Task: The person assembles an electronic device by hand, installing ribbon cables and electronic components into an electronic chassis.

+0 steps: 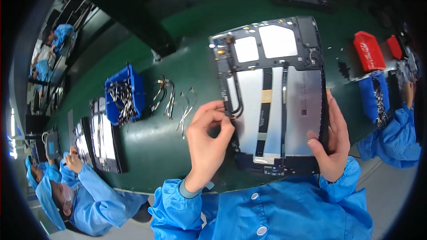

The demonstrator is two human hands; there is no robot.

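An opened tablet [293,106] with a silver back and black frame is tilted up over the bench in front of me. My right hand [333,140] grips its right edge, with the thumb across the silver face and the fingers behind. At the left edge, my left hand [209,131] pinches a thin black cable [240,100] between thumb and forefinger, where the cable curves down to the frame. Flat black ribbons [265,106] run down the tablet's middle. Two white panels [278,41] show in its upper part.
On the green bench [178,75], loose thin cables [167,100] lie left of the tablet, beside a blue bin [138,91] full of cables. More tablets [104,140] stand further left. Red [369,51] and blue bins [368,93] sit right. Co-workers in blue [98,209] are on both sides.
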